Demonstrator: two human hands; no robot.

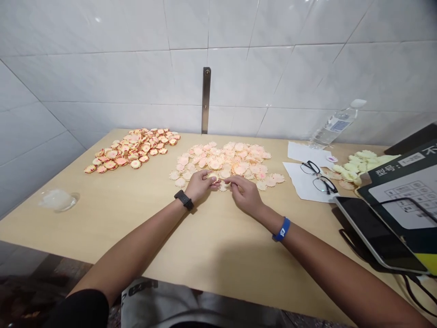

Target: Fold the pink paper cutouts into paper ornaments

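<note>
My left hand is closed in a pinch on a small scalloped flower-shaped piece with some red at its edge. Just right of it, my right hand has its fingers curled and pinched, index fingertip close to the piece; whatever lies between them is too small to make out. Under and behind both hands spreads a heap of pale pink flower-shaped pieces. A second pile, of red-edged pieces, lies at the back left of the table.
On the wooden table are a clear dish of white stuff at left, white paper with eyeglasses, a tilted water bottle, yellow-green pieces, a tablet-like device and a dark printed box.
</note>
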